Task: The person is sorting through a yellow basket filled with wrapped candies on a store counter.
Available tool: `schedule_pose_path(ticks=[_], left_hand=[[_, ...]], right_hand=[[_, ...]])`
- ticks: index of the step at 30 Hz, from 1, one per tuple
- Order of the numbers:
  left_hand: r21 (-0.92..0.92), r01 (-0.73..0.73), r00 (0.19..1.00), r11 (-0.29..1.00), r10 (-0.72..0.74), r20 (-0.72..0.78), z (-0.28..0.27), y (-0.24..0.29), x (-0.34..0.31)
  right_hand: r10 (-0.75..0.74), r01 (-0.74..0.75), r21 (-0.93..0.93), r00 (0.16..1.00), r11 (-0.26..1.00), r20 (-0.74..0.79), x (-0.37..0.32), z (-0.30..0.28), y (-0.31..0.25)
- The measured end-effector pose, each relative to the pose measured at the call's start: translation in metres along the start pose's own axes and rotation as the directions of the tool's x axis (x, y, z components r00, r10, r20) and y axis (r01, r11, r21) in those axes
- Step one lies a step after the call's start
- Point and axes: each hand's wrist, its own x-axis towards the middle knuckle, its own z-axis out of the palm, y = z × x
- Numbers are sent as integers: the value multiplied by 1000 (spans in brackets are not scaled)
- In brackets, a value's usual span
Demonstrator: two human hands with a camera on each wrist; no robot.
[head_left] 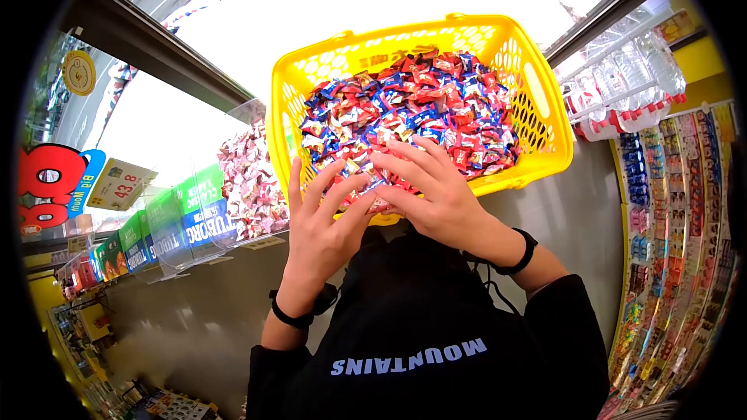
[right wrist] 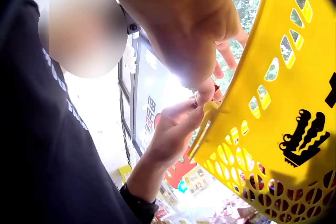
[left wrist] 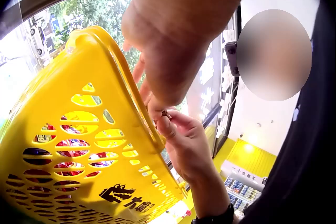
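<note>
A yellow plastic basket (head_left: 548, 101) holds a heap of wrapped candies (head_left: 420, 109) in red, blue and white. Over its near rim, my left hand (head_left: 320, 229) and right hand (head_left: 443, 198) meet, thumbs and index fingertips close together. Between them they pinch a small wrapped candy (left wrist: 166, 113), mostly covered by the fingers. The other fingers of both hands are spread out over the heap. From the left wrist view, the right hand (left wrist: 184, 142) comes up from below, beside the basket's rim.
Left of the basket, pink-wrapped candies (head_left: 253, 179) fill a clear bin next to green and blue Tuborg boxes (head_left: 194, 210). Shelves of small packets (head_left: 673, 241) line the right side, with bottles (head_left: 622, 82) above them. Behind the basket is a window frame (head_left: 156, 43).
</note>
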Motion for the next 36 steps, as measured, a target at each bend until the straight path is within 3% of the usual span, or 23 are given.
schedule_pose_path(ticks=[11,23,29,32,35,36], left_hand=[[-117,36,987,992,-17,158,-23,-19,-17],[-121,107,988,987,-92,128,-25,-20,-27],[-79,239,971,968,-240,-14,-40,-54,-48],[-40,419,892,907,-420,-167,-33,-91,-66],[33,538,839,842,-532,-118,-7,-127,-87],[80,499,866,863,-491,-96,8,-147,-102]], right_hand=[[-225,229,3,961,973,-162,5,31,-8],[-203,204,-5,970,979,-134,2,34,-9],[-132,137,38,985,990,-114,7,31,-8],[-119,125,44,986,991,-116,5,32,-8],[-91,98,56,990,994,-109,6,28,-9],[-76,82,58,992,995,-103,5,24,-8]])
